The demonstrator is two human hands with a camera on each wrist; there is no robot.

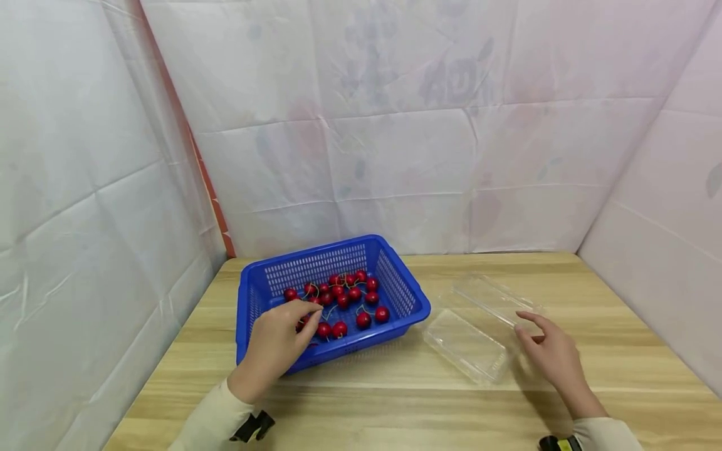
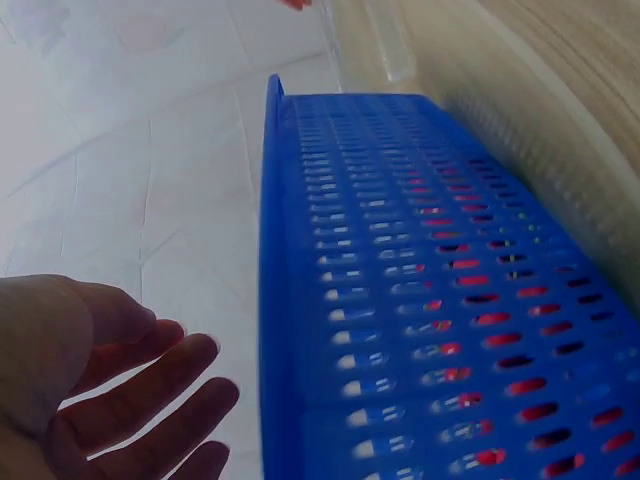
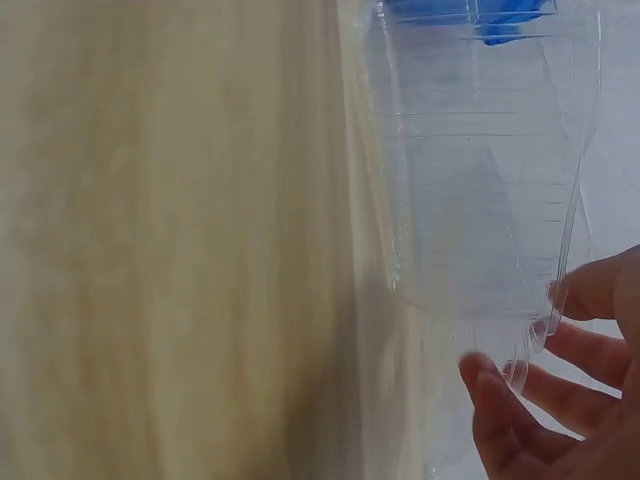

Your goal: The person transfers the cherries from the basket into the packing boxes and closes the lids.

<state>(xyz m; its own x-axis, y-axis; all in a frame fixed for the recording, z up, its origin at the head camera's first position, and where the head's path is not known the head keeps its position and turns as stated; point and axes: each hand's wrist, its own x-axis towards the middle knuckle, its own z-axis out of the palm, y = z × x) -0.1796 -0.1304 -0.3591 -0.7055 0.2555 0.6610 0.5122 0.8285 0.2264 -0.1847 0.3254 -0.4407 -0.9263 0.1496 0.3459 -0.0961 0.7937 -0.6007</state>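
I report first on the fingers. At the lower left of centre in the head view, the left hand (image 1: 273, 341) is over the basket's near corner, thumb and fingers bent loosely towards each other, fingertips near one another. The left wrist view shows the fingers relaxed, and I find nothing held in them. At the lower right, the right hand (image 1: 555, 357) has its thumb and fingers curved about the near end of the clear plastic container (image 1: 465, 344). A gap shows between thumb and forefinger; whether they grip the plastic or merely touch it, I cannot tell.

Next outward, the container lies right of centre, its 2 shallow parts spread side by side; I cannot confirm a hinge. The blue basket (image 1: 418, 308) stands just left of it, apart from it. The red cherries (image 1: 363, 320), some with green stems, lie loose on the basket floor, most of them towards the middle and right.

Progress, in my judgement: early. 1 item appears done: the container lies open beside the basket. I count 0 cherries in either part and find none outside the basket, so handling of the fruit appears wholly outstanding.

Beyond, the wooden table (image 1: 395, 413) fills the lower frame, and pale sheeting (image 1: 395, 156) covers the upper part.
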